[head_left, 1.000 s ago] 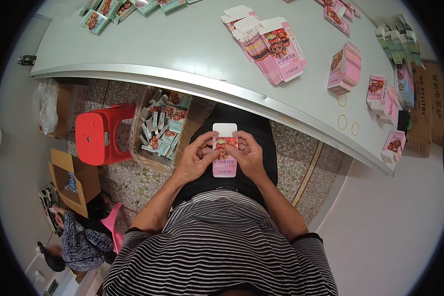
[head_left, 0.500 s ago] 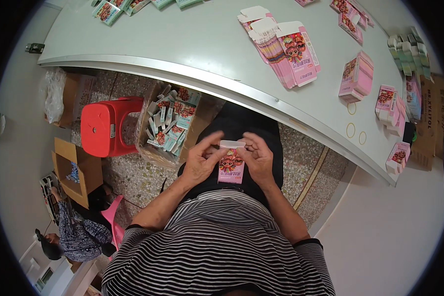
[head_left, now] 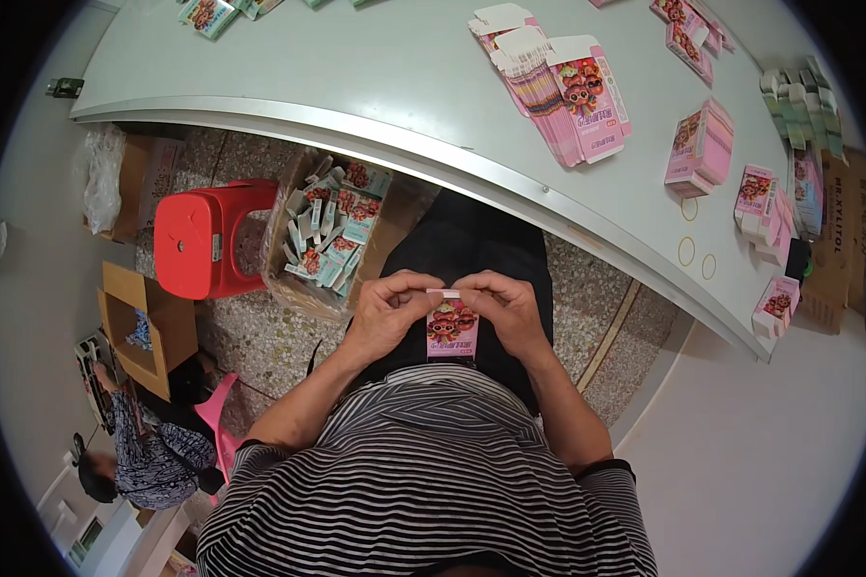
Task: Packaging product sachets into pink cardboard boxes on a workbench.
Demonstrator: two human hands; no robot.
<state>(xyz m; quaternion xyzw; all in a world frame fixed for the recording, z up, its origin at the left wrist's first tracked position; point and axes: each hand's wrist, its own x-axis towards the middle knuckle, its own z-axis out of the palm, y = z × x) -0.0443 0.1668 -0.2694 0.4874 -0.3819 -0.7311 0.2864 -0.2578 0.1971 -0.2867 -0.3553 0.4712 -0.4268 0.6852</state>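
A small pink carton with cartoon figures on its front is held over my lap. My left hand pinches its upper left corner with thumb and fingers. At the upper right corner, my right hand grips it the same way. Both thumbs lie at the white end flap, which is folded down at the top edge. On the white table ahead, a fanned stack of flat pink cartons lies with white flaps pointing away.
Bundled pink cartons stand along the table's right side, near yellow rubber bands. Below the table edge, an open box of green-white cartons stands beside a red stool. A person sits at lower left by a cardboard box.
My fingers have closed in on the carton's top from both sides. Its white flap, raised before, is now bent down. The view has shifted slightly.
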